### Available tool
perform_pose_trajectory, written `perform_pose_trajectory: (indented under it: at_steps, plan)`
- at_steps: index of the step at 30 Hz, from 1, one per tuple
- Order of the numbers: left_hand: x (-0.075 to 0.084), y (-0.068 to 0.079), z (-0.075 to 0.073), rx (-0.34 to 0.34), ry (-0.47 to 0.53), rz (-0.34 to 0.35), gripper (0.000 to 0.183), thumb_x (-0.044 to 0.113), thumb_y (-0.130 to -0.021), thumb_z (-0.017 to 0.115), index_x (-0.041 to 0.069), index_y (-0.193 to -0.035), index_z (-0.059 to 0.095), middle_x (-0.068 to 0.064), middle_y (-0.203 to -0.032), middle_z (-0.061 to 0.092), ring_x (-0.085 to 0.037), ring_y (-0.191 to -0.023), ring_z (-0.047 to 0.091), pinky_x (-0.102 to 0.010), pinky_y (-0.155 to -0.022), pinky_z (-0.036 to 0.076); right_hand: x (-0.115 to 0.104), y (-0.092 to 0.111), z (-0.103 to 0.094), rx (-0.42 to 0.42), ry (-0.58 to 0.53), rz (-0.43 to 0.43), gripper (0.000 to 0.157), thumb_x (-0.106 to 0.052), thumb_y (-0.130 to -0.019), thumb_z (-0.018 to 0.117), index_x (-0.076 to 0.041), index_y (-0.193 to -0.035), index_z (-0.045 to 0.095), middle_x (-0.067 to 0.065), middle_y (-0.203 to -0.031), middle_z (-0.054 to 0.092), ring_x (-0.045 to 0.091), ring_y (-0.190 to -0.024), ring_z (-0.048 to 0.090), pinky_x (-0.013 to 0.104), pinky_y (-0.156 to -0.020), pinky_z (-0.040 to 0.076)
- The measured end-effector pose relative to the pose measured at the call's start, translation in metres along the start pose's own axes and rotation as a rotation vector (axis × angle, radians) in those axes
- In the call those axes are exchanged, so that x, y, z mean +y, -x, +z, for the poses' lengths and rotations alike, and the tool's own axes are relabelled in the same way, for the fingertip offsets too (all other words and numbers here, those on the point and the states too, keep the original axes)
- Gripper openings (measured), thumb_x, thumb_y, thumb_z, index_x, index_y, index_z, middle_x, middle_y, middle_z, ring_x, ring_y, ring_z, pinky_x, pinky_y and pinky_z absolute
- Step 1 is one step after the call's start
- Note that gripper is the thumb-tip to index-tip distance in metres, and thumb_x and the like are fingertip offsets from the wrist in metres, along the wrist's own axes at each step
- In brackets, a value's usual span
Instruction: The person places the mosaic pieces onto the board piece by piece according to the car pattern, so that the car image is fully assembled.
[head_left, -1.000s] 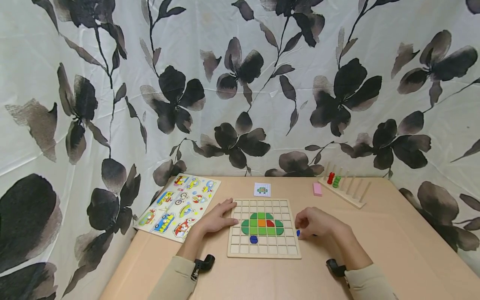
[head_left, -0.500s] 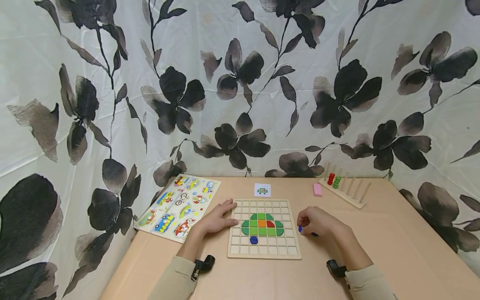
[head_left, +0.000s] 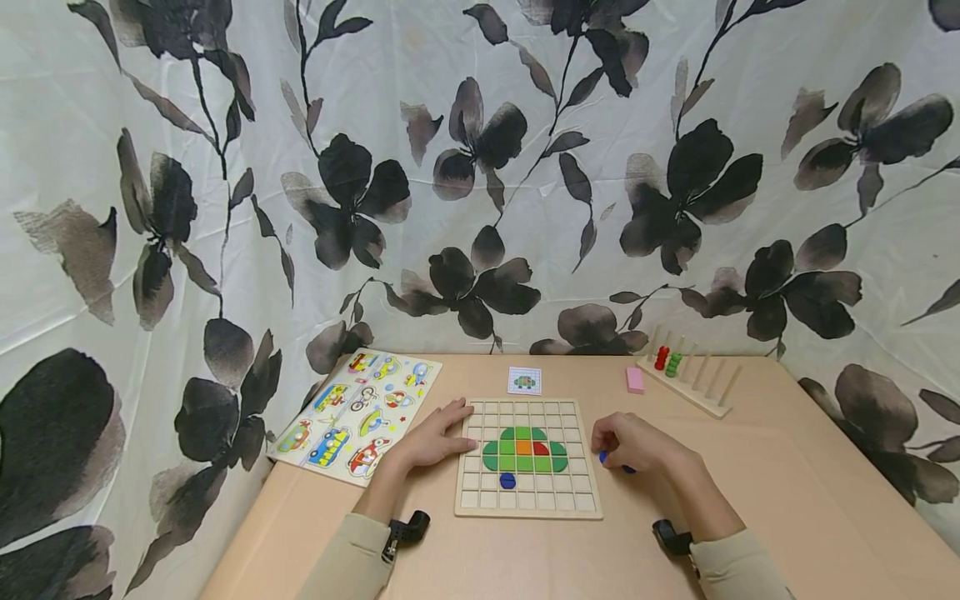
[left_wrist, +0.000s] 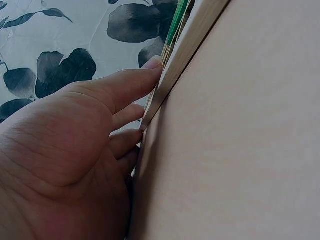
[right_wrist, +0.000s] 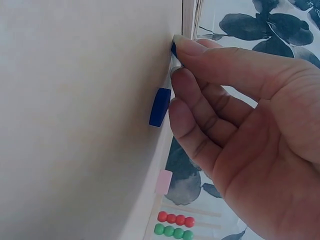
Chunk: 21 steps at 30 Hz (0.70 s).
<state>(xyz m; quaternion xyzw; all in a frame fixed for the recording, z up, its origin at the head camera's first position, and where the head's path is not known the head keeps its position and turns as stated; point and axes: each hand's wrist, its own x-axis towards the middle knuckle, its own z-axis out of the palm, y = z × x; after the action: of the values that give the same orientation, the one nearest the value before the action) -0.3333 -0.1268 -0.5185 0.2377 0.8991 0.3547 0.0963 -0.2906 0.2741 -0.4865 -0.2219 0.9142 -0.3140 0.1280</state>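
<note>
A wooden grid board (head_left: 528, 505) lies on the table, with green, orange and red tiles forming a rounded shape. A dark blue piece (head_left: 507, 481) sits in a lower cell. My left hand (head_left: 437, 437) rests on the board's left edge, and its thumb (left_wrist: 132, 85) touches the rim in the left wrist view. Right of the board, my right hand (head_left: 637, 442) pinches a small blue piece (right_wrist: 174, 48) between thumb and forefinger, low over the table. Another blue piece (right_wrist: 160, 107) lies beside the fingers on the table; the hand partly covers the held piece.
A picture card (head_left: 524, 380) lies behind the board. At back right are a pink block (head_left: 635, 380) and a peg rack (head_left: 693, 389) with red and green beads. A vehicle picture board (head_left: 358, 414) lies at left. A floral curtain (head_left: 480, 217) hangs behind the table.
My right hand has shifted slightly right from the board's edge, then a little back. A second blue piece has come into sight under it. My left hand stays still on the board.
</note>
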Motion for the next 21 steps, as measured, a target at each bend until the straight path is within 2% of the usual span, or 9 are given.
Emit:
perform_pose_trajectory:
  at_steps: [7,11,16,21]
  plan:
    - [0.000,0.001,0.000,-0.008,0.003,-0.010,0.074,0.039,-0.096,0.074,0.011,-0.158,0.045,-0.015,-0.173,0.023,-0.036,-0.162,0.015,-0.055,-0.134,0.008,-0.001,0.000,-0.001,0.007,0.022,-0.010,0.017,0.005,-0.084,0.080,-0.009,-0.088,0.072,0.001,-0.082,0.065,0.015,-0.077,0.055,0.022,-0.063,0.049]
    - [-0.001,-0.001,0.000,-0.007,-0.011,-0.009,0.074,0.040,-0.097,0.073,0.012,-0.159,0.045,-0.014,-0.173,0.023,-0.035,-0.162,0.015,-0.054,-0.134,0.007,-0.003,0.000,-0.002,0.050,0.030,-0.059,0.012,0.001,-0.088,0.078,-0.010,-0.088,0.073,-0.001,-0.083,0.065,0.014,-0.078,0.055,0.021,-0.065,0.049]
    - [-0.001,0.000,0.000,-0.005,-0.014,-0.001,0.073,0.039,-0.097,0.073,0.011,-0.158,0.045,-0.016,-0.172,0.024,-0.037,-0.162,0.016,-0.055,-0.134,0.008,-0.012,-0.003,0.000,0.101,-0.028,-0.100,0.008,-0.001,-0.090,0.074,-0.008,-0.092,0.073,-0.001,-0.086,0.066,0.016,-0.079,0.059,0.023,-0.061,0.052]
    - [0.000,0.001,0.000,-0.001,-0.003,0.008,0.073,0.039,-0.097,0.072,0.008,-0.158,0.045,-0.018,-0.172,0.024,-0.038,-0.161,0.016,-0.056,-0.133,0.007,-0.027,-0.008,0.009,0.081,-0.092,-0.120,0.011,-0.001,-0.093,0.070,-0.008,-0.098,0.076,0.000,-0.090,0.071,0.017,-0.087,0.059,0.022,-0.071,0.052]
